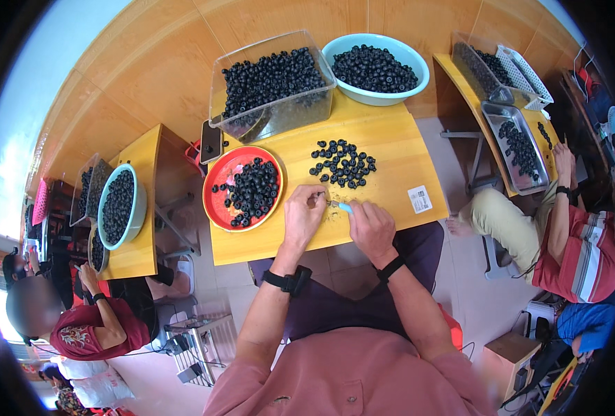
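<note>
Here I saw my left hand [303,216] pinch a dark berry [319,199] over the yellow table [391,166], my right hand [370,229] closed around a small blue tool [344,207], beside the red plate [219,201], under wood walls [155,76].

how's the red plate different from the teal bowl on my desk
The red plate is flat and shallow, near the left hand; the teal bowl is deep, at the desk's far edge. The plate's dark round fruits cover only part of it, with red showing; the bowl is nearly full. Both are round and hold the same fruits.
</note>
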Available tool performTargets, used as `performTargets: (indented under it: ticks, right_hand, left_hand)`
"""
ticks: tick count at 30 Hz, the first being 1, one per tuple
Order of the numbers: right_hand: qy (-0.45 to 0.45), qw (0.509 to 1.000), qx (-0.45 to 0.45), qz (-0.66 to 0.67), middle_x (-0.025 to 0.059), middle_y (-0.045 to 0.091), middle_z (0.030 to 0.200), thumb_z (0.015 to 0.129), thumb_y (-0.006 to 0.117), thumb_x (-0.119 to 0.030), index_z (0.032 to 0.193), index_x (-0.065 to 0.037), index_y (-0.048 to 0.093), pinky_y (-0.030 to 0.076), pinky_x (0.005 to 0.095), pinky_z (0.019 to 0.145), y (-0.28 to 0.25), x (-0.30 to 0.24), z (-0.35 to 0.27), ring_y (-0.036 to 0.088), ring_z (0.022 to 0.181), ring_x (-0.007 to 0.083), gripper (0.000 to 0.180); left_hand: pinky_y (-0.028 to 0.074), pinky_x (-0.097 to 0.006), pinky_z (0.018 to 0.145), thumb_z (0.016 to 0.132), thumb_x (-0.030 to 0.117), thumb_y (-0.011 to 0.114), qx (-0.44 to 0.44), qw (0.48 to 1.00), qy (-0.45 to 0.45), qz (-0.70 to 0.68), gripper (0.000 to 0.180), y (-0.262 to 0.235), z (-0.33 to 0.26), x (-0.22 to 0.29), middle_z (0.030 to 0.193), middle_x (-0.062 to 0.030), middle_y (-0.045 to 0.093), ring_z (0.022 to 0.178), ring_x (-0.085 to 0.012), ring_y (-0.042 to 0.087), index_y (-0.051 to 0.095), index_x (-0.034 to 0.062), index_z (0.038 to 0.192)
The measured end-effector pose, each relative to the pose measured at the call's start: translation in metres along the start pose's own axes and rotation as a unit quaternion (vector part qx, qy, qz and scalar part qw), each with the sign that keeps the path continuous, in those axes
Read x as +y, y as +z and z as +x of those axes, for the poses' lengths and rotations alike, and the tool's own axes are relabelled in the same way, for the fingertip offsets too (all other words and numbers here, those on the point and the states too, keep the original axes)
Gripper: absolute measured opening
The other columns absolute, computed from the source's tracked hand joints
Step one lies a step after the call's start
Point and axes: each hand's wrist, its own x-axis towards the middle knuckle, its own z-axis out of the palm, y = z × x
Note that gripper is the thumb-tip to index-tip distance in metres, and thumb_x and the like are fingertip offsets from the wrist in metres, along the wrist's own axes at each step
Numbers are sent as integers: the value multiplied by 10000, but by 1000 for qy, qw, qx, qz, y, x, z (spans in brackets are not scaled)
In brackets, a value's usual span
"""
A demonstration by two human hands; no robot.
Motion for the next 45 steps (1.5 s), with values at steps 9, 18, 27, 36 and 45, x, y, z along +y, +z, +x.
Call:
performTargets:
  ticks: [9,18,27,36,45]
  right_hand:
    - [6,1000,-11,7,47,542,752,894,719,-125,1009,-82,706,484,388,609,-2,1,1,613,684,230,123]
    - [-20,999,-7,24,50,563,757,884,731,-137,1002,-77,721,501,382,616,-2,0,2,626,683,226,133]
    - [-24,999,-17,23,53,551,751,880,734,-140,1002,-72,723,494,381,594,-1,1,2,622,671,228,140]
    - [-24,999,-21,22,49,553,751,886,734,-146,984,-82,718,500,379,596,-2,0,3,627,671,223,119]
    - [-27,999,-18,10,44,545,732,880,738,-144,979,-78,720,497,373,579,0,1,3,618,650,218,120]
  left_hand:
    - [565,-319,741,854,-45,799,46,996,-56,-60,225,18,-34,7,974,-98,695,809,-184,684,762,10,1069]
    - [559,-331,737,828,-70,799,50,998,-19,-46,307,23,-35,9,904,-86,647,787,-197,659,707,36,1101]
    - [556,-321,718,818,-82,790,61,996,-7,-59,318,25,-34,4,891,-83,640,765,-188,653,705,36,1101]
    - [574,-297,719,830,-80,792,62,996,-24,-63,311,24,-34,9,910,-89,655,779,-169,676,703,16,1113]
    - [564,-303,712,817,-68,807,64,996,-21,-52,321,24,-34,4,894,-74,655,761,-168,665,709,30,1106]
